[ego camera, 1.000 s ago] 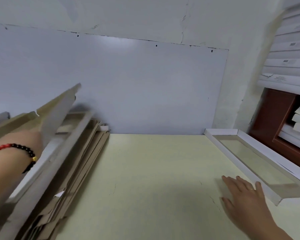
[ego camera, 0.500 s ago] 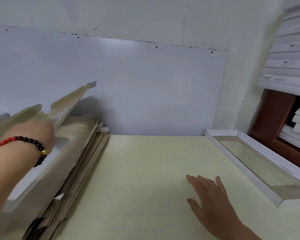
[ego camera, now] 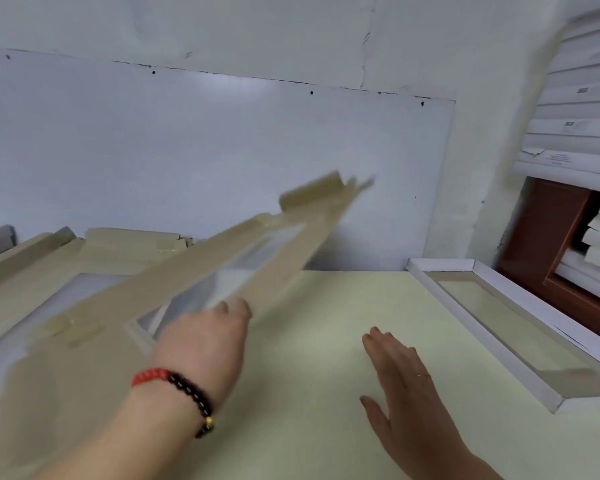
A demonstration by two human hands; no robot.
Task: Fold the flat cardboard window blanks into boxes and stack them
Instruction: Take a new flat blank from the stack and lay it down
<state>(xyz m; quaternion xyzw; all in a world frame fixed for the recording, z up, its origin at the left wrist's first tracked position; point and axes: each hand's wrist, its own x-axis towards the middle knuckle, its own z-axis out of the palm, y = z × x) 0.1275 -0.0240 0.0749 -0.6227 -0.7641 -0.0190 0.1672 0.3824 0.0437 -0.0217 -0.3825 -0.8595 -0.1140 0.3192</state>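
Pale walls are closing in a cream bench [ego camera: 291, 427], with a white board [ego camera: 222, 150] leaning at its far side. At far left, a pile of flat blanks [ego camera: 94, 258] is lying on the bench. Next, the left hand [ego camera: 201, 344] is gripping a blurred flat blank [ego camera: 257, 258] by its near edge, its far end tilting up over the bench. The right hand [ego camera: 406, 379] is hovering flat, fingers straight, grasping nothing. At right, a folded white box [ego camera: 520, 327] is sitting on the bench. Laying the blank flat mid-bench and steadying it with both hands should help the creases fold squarely.
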